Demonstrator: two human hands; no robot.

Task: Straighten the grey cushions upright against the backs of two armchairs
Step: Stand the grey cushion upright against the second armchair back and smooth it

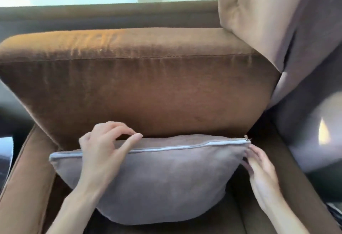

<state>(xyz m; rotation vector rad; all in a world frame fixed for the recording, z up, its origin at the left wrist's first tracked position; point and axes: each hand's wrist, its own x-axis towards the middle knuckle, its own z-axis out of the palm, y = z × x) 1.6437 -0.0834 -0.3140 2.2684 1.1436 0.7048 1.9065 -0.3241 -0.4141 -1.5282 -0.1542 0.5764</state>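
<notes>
A: Where do we log the cushion?

B: Lower centre of the frame. We see it standing on the seat of the brown armchair, its top edge against the foot of the chair back. The zip runs along that top edge, rising toward the right.

A: And our hands?

B: We have the left hand draped over the top edge left of centre, fingers loosely curled, thumb and forefinger nearly meeting above the zip. We cannot tell whether they pinch any fabric. The right hand is at the cushion's right corner, fingers extended and touching the side seam just below the zip's end; it is blurred, so we cannot tell its grip.

A: Anything else?

B: A pale curtain hangs at upper right, overlapping the chair back's corner.
</notes>
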